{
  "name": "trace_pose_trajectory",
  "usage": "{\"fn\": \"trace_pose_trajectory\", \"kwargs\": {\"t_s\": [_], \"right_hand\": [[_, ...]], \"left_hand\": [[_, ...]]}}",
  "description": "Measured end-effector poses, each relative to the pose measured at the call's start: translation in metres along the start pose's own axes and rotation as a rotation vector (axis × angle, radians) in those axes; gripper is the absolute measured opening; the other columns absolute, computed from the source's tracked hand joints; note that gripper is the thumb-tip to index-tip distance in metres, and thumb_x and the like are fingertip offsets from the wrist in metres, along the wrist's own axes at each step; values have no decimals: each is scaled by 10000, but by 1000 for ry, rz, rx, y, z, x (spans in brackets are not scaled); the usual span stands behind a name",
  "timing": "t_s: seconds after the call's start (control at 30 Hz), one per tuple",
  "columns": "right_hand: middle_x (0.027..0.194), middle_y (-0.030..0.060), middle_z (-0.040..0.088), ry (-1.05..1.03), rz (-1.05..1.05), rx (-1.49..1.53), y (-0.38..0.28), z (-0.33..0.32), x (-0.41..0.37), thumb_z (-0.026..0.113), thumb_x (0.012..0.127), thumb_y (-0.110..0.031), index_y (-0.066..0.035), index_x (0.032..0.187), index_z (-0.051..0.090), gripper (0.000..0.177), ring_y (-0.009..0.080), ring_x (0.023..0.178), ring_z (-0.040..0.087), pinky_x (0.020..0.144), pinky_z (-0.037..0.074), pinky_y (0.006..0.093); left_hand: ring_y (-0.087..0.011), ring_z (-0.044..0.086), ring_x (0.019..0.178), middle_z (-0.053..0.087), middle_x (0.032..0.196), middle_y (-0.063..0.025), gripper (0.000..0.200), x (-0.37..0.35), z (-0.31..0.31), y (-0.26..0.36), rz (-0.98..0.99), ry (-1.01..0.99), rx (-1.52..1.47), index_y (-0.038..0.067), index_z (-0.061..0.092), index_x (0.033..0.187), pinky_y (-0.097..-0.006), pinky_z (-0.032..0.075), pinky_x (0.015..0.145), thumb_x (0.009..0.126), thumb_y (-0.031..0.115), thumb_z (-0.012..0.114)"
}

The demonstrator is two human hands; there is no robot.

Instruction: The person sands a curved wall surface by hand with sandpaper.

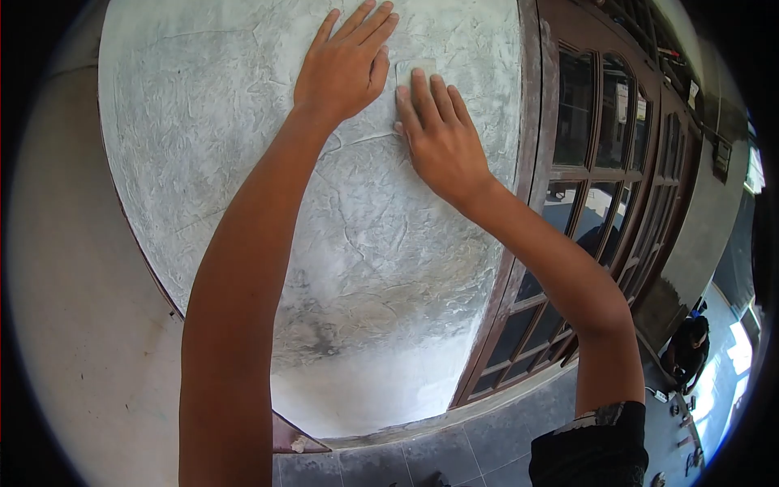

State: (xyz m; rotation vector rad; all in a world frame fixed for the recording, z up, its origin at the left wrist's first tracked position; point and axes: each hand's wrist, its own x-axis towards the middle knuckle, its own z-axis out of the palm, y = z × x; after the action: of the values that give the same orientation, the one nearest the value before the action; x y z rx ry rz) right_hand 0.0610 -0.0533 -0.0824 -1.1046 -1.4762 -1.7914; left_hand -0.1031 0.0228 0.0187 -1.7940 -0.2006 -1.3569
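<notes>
Both arms reach up to a rough, whitish-grey plastered wall (381, 219). My left hand (345, 69) lies against its upper part with the fingers stretched out and holds nothing that shows. Just to the right and slightly lower, my right hand (442, 138) rests on the same wall, fingers spread and pointing up. A small pale rectangular patch shows at its fingertips; whether it is an object or part of the wall I cannot tell. The two hands are apart.
Right of the wall stands a brown wooden frame (523, 162) with glass-paned doors (588, 174). Grey floor tiles (438, 454) run along the bottom. A person in dark clothes (688, 353) is low at the far right, near small items on the floor. A plain beige wall (89, 284) is at left.
</notes>
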Motion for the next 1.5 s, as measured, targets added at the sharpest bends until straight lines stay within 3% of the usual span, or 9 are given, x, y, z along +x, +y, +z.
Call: {"fn": "trace_pose_trajectory", "kwargs": {"t_s": [0.2, 0.4, 0.57, 1.0, 1.2, 1.3, 1.33, 1.4, 1.5], "right_hand": [[1383, 150, 596, 165, 123, -79, 79, 14, 88, 523, 1065, -225, -66, 1347, 623, 339, 340, 1310, 575, 1064, 451, 629], [1530, 271, 473, -74, 45, 61, -1, -8, -9, 567, 1043, -293, 0, 1412, 579, 472, 413, 1417, 483, 1057, 402, 731], [1475, 191, 551, 104, 181, 100, 73, 10, 79, 536, 1060, -255, -58, 1395, 586, 392, 396, 1330, 563, 1040, 445, 685], [1431, 196, 577, 88, 164, 55, 75, 15, 88, 536, 1059, -238, -27, 1368, 595, 379, 361, 1287, 590, 1054, 478, 542], [1436, 260, 561, 28, 29, -20, 9, -1, 12, 561, 1039, -282, 0, 1396, 586, 456, 397, 1306, 576, 1092, 430, 609], [1480, 144, 564, 45, 207, 53, 66, 1, 78, 517, 1067, -254, -44, 1335, 628, 358, 338, 1319, 581, 1066, 475, 594], [1584, 236, 436, -11, 334, 166, 74, 2, 97, 429, 1096, -246, -8, 1450, 533, 439, 412, 1461, 414, 1166, 352, 609], [1481, 180, 550, -16, 165, 191, 79, 11, 87, 529, 1056, -220, -22, 1340, 620, 358, 360, 1306, 583, 1062, 491, 535], [1497, 275, 500, -33, 38, 60, 13, -3, 15, 521, 1062, -279, 33, 1399, 579, 463, 399, 1356, 524, 1101, 434, 594]], "left_hand": [[-312, 435, 1478, 528, 1541, -166, 479, 1, -4, 3, -3, 20, -23, -21, 578, 1417, -508, 285, 1247, 967, 119, 494], [-314, 440, 1475, 536, 1534, -168, 470, -1, -2, 2, 8, 36, -23, -19, 591, 1406, -509, 287, 1247, 966, 117, 499], [-315, 439, 1476, 535, 1535, -172, 473, 2, -4, 3, -14, 26, -16, -24, 588, 1407, -508, 287, 1247, 961, 110, 506], [-289, 350, 1526, 442, 1611, -147, 530, 1, 1, 4, -18, -32, 59, -1, 502, 1492, -493, 230, 1273, 989, 165, 488], [-287, 297, 1549, 379, 1651, -134, 547, -1, 3, 9, -47, -28, 119, 23, 456, 1534, -488, 198, 1285, 1016, 198, 461], [-287, 284, 1554, 368, 1657, -134, 550, -1, 5, 9, -48, -31, 123, 25, 450, 1539, -487, 193, 1286, 1018, 201, 459], [-287, 282, 1555, 367, 1657, -135, 551, -1, 4, 9, -46, -22, 134, 25, 450, 1540, -487, 193, 1286, 1018, 200, 459], [-287, 280, 1556, 367, 1658, -134, 551, -1, 4, 7, -46, -26, 135, 27, 449, 1541, -487, 193, 1286, 1017, 197, 457], [-289, 286, 1553, 380, 1650, -135, 546, -2, 7, 4, -48, -28, 119, 30, 456, 1537, -485, 196, 1285, 1015, 189, 453]]}}
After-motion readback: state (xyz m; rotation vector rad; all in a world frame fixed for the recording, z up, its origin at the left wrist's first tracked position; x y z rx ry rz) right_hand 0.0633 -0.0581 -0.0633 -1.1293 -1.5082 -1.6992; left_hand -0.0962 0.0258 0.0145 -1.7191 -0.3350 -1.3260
